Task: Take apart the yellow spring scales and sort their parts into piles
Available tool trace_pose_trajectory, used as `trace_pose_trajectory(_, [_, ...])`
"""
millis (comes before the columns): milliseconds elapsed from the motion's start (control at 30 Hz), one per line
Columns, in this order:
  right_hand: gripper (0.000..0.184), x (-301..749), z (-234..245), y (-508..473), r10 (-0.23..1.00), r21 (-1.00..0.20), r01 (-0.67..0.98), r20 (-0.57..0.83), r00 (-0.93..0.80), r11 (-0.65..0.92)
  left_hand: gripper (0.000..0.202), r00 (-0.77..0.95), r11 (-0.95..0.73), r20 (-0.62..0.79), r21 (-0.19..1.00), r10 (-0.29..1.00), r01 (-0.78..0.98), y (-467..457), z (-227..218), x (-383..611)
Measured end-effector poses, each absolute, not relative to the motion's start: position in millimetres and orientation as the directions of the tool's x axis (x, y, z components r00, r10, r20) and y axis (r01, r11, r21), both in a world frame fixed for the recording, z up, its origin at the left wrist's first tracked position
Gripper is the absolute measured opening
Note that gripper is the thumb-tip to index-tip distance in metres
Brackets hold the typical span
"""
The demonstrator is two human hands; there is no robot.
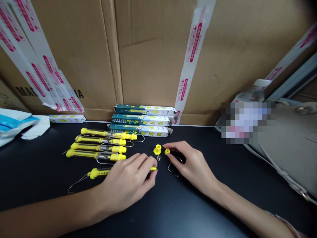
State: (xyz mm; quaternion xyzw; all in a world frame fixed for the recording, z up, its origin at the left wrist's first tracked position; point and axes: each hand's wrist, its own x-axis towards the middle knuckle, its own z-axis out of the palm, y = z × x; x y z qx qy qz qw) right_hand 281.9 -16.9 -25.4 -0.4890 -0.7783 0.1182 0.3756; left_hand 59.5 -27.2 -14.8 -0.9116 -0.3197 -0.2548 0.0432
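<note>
My left hand [131,180] is closed around a spring scale [99,172] with a clear tube and yellow parts. Its wire hook points left, and a yellow tip pokes out past my fingertips. The middle of the tube is hidden under the hand. My right hand [192,162] pinches a small yellow ring-like cap [167,151] between thumb and index finger, at the tabletop. Between the hands a larger yellow flanged cap [157,149] stands on the table, with a small coil spring [158,158] just below it. A bent wire hook [169,168] lies partly under my right hand.
Several assembled spring scales [99,146] lie in a row at left. Behind them are several printed boxes [143,119] against a large cardboard carton [153,59]. A clear bottle [255,94] and a beige bag [287,138] stand at right; a blue-white packet [17,124] lies far left.
</note>
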Motion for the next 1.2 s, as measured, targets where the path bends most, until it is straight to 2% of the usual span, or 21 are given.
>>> trace_pose_trajectory(133, [0.030, 283.9, -22.3, -21.9, 0.850, -0.554, 0.673, 0.475, -0.228, 0.491, 0.006, 0.670, -0.793, 0.488, 0.080, 0.560, 0.604, -27.1, -13.9, 58.8])
trace_pose_trajectory(267, [0.014, 297.4, -17.3, -23.9, 0.818, -0.471, 0.712, 0.513, -0.260, 0.521, 0.006, 0.672, -0.798, 0.489, 0.090, 0.557, 0.596, -27.3, -13.5, 58.2])
trace_pose_trajectory(333, [0.009, 306.3, -15.2, -21.4, 0.824, -0.467, 0.695, 0.446, -0.350, 0.547, 0.006, 0.669, -0.800, 0.495, 0.093, 0.554, 0.593, -27.5, -13.3, 58.2])
trace_pose_trajectory(533, [0.009, 324.5, -11.6, -8.9, 0.820, -0.504, 0.647, 0.320, -0.475, 0.572, 0.003, 0.668, -0.797, 0.504, 0.070, 0.548, 0.601, -27.0, -12.4, 59.5])
trace_pose_trajectory(767, [0.012, 329.1, -5.0, -8.9, 0.849, -0.594, 0.623, 0.226, -0.477, 0.508, 0.025, 0.657, -0.789, 0.531, 0.035, 0.535, 0.614, -27.3, -14.1, 59.7])
trace_pose_trajectory(967, [0.011, 322.9, -3.9, -11.4, 0.841, -0.630, 0.586, 0.218, -0.496, 0.509, 0.032, 0.670, -0.807, 0.523, 0.061, 0.528, 0.588, -27.8, -16.0, 58.0])
trace_pose_trajectory(1200, [0.018, 324.8, -2.1, -9.6, 0.803, -0.669, 0.506, 0.239, -0.547, 0.544, 0.026, 0.686, -0.817, 0.496, 0.092, 0.533, 0.569, -26.7, -15.9, 57.1])
